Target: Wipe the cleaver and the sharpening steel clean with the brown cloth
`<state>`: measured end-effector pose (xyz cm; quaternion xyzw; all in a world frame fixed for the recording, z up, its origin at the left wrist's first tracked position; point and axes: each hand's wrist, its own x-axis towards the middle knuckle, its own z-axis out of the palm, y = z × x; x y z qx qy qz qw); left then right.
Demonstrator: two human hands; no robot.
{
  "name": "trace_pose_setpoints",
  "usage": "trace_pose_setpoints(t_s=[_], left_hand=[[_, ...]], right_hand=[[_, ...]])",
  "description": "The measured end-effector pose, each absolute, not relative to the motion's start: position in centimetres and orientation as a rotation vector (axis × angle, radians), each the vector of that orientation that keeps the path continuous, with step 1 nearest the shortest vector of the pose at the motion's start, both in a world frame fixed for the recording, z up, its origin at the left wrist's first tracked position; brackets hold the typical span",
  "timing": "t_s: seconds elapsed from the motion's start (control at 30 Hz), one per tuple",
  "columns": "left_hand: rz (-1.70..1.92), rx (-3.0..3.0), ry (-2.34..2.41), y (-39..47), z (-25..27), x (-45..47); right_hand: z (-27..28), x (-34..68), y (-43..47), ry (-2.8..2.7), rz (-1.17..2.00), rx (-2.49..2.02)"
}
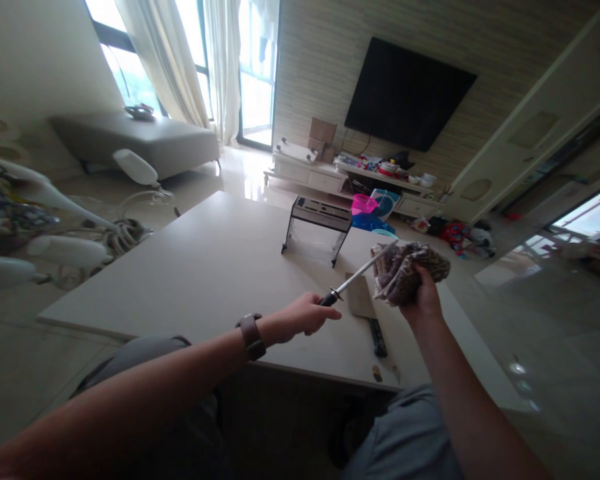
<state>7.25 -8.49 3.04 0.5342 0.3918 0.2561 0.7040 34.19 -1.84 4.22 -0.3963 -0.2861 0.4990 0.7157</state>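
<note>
Both arms out fwd; left hand [307, 315] fisted, right hand [423, 293] clenched, raised.

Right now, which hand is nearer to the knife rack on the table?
Right. The right hand, gripping a patterned cloth, is just right of the knife rack. The left hand, holding the sharpening steel by its handle, sits farther toward the person.

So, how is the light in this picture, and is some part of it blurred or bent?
Head view: strong daylight from the window overexposes the glass and glares on the floor; the near arms look dim. The white objects at the left edge are smeared by blur. The wide lens bends and tilts the room. The rod in the left hand and the cloth in the right hand are fairly sharp.
</note>
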Motion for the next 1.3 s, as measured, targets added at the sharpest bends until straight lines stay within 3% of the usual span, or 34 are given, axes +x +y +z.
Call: trace_pose_setpoints(t_s=[0.1,0.43,0.6,0.93,1.3], left_hand=[[0.637,1.101,0.79,-8.5,2.9,7.4],[0.529,0.807,0.683,-8.4,1.8,7.5],[0.389,0.761,0.587,-8.2,1.8,7.5],[0.64,1.452,0.894,-7.8,1.4,8.1],[0.567,1.387,0.908,-8.0,1.6,8.2]], right_hand=[[4.1,31.3,-3.2,-0.599,1.28,-0.964],[2.1,23.8,-8.0,-0.732,1.435,-1.066],[2.4,24.4,-8.0,-0.732,1.354,-1.074],[1.4,24.5,-7.0,-0.746,1.049,-1.124],[2.7,26.3,-5.1,-0.615,1.063,-1.084]])
